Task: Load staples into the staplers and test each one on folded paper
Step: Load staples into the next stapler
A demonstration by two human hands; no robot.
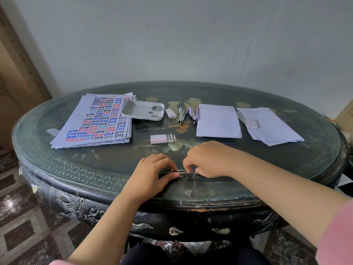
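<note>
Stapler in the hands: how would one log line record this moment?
both hands | left hand and right hand on stapler | open staple box nearby

- Stack of printed sheets (95, 121), far left on the tabletop (210, 190): top sheet filled with rows of the word "test", repeated in black, red and blue marker, facing away from the camera.
- Staple boxes (158, 139): label print too small to read.
- Right-hand paper pile (271, 127): faint handwriting, illegible.
</note>
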